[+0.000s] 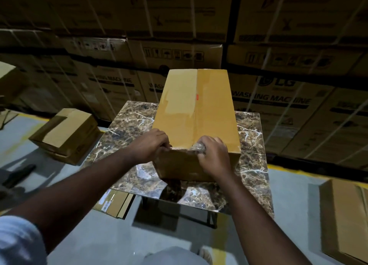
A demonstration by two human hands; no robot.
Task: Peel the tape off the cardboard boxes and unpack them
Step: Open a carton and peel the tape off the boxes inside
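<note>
A tall brown cardboard box (196,113) stands on a small marble-patterned table (127,129), its top flaps sealed with wide clear tape. My left hand (151,145) grips the box's near top edge at the left corner. At the middle of that same edge, where the flap seam ends, my right hand (214,155) pinches a crumpled end of clear tape (199,147). The box is closed.
A closed cardboard box (65,134) sits on the grey floor to the left, another box (344,217) at the right edge. Flattened cardboard (113,203) lies under the table's near left side. Stacked washing-machine cartons (268,97) form a wall behind.
</note>
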